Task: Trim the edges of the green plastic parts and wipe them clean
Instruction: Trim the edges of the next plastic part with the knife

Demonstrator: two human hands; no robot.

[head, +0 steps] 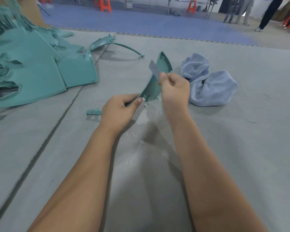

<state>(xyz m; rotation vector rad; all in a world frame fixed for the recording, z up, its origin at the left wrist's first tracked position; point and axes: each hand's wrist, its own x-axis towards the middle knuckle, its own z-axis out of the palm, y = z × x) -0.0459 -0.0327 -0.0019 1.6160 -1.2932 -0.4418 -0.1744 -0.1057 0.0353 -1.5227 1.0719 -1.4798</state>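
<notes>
- Head view: the left hand [119, 110] grips the near end of a curved green part [155, 81], holding it up off the grey mat [241, 148], likely so its edge faces the blade.
- The right hand [173, 90] pinches a thin grey blade [154, 69] against the part's edge; trimming looks under way.
- The blue cloth [208, 82] lies just right of the hands, handy for wiping.
- A pile of green parts [40, 67] sits at the left, cut off by the frame.
- The right fingertips are hidden behind the hand; pale shavings beneath are blurred.

Two bare forearms, sleeveless to the frame edge; ungloved hands, no jewellery.
</notes>
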